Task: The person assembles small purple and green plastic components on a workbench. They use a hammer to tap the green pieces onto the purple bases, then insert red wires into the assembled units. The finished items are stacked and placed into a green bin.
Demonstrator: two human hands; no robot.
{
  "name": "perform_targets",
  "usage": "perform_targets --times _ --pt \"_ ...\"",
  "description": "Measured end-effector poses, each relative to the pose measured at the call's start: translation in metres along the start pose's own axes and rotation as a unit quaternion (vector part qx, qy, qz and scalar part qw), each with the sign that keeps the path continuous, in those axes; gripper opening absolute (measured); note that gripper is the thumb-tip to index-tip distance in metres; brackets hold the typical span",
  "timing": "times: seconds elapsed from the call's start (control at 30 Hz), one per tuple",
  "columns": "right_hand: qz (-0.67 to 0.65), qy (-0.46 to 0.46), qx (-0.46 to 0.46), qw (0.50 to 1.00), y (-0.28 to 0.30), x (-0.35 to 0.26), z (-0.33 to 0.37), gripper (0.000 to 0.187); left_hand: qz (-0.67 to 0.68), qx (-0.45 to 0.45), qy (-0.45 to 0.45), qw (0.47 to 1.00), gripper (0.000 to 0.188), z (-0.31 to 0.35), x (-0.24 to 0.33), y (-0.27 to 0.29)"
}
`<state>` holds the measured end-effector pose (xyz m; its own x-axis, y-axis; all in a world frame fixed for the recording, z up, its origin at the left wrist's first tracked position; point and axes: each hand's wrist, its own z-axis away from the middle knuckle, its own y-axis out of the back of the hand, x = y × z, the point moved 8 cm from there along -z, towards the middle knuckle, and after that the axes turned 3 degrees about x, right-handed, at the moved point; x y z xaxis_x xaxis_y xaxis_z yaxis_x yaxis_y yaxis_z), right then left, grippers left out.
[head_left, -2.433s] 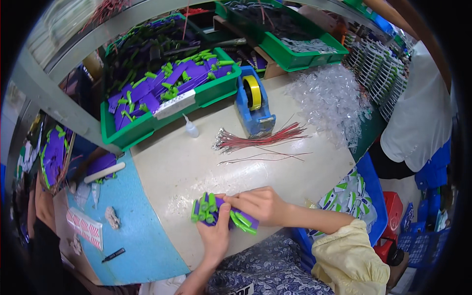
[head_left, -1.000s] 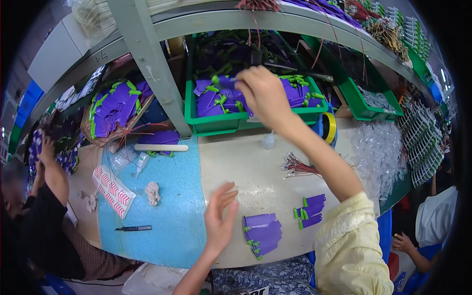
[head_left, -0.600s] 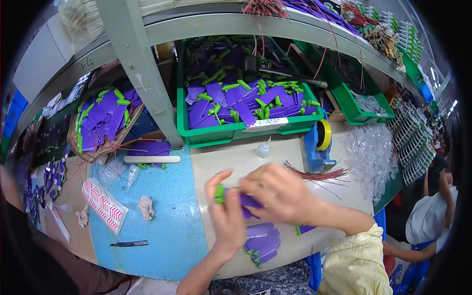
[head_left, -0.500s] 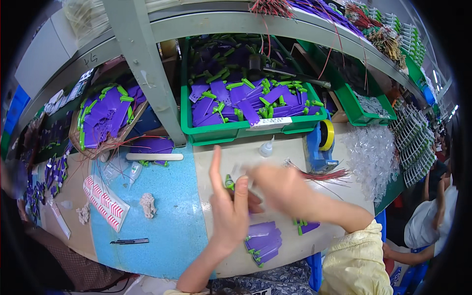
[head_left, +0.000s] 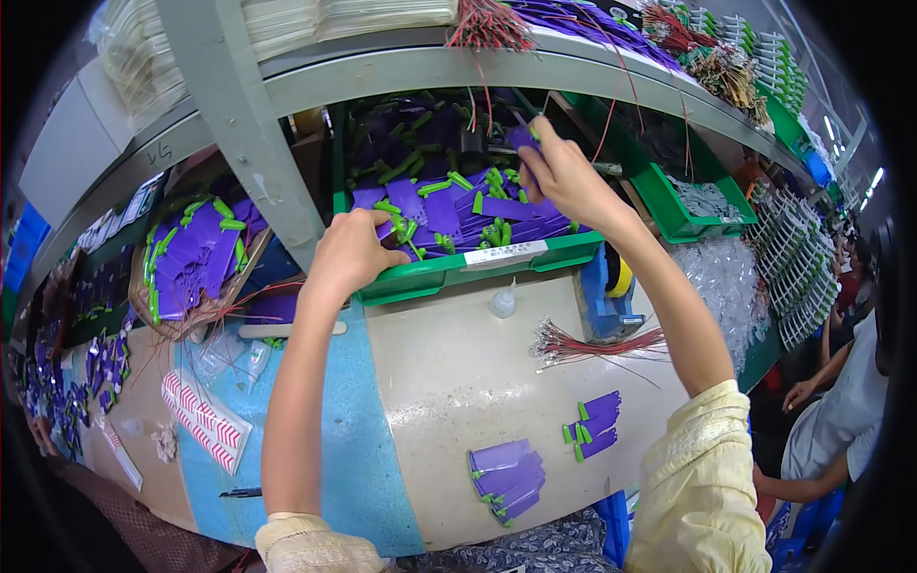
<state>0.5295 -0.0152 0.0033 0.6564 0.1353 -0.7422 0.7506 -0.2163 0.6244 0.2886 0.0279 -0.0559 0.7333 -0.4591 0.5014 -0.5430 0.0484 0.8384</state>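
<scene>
In the head view, reaching over the near left corner of a green bin [head_left: 420, 278] with the left hand [head_left: 351, 252], curled at the rim, cannot tell whether gripping any purple-and-green pieces [head_left: 447, 216] heaped inside. Pinching a purple piece [head_left: 522, 139] over the bin between thumb and fingers of the right hand [head_left: 571, 180]. On the pale tabletop [head_left: 430, 368], a larger fan [head_left: 516, 477] and a smaller fan [head_left: 598, 421] of similar pieces, apart

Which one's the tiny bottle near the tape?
Find the big green bin of purple pieces. On the pale table before it, left of the blue tape dispenser, is the bottle. It's whitish with a thin pointed tip, unlike the red wires nearby.
</scene>
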Motion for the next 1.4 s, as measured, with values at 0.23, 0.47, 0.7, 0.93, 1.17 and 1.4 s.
perform_targets --times 0.23,0.47,0.7,0.93,1.17,1.4 --pt "0.282 0.125 0.003 0.951 -0.02 0.048 0.004 0.037 0.421 0.113 0.031 0.899 0.029 0.004 -0.007 0.0" --pt "-0.225 -0.019 -0.064 0.972 -0.026 0.041 -0.005 0.023 0.402 0.097 0.072 0.908 0.037 0.004 0.002 0.002" --pt "0.156 0.019 0.035 0.987 -0.081 0.005 -0.01 0.043 0.093 0.088 -0.022 0.992 0.03 -0.01 0.019 -0.006" --pt "0.23 -0.005 0.058 0.971 -0.073 0.022 -0.014 0.04 0.614 -0.042 0.161 0.772 0.029 0.012 0.007 -0.027" --pt "-0.24 -0.132 -0.245 0.93 -0.1 -0.021 0.131 0.04 0.826 -0.076 0.161 0.535 0.028 0.102 0.067 -0.062" --pt "0.033 0.255 -0.021 0.966 -0.052 -0.059 0.149 0.03 0.666 0.036 0.147 0.73 0.031 0.138 0.059 -0.045"
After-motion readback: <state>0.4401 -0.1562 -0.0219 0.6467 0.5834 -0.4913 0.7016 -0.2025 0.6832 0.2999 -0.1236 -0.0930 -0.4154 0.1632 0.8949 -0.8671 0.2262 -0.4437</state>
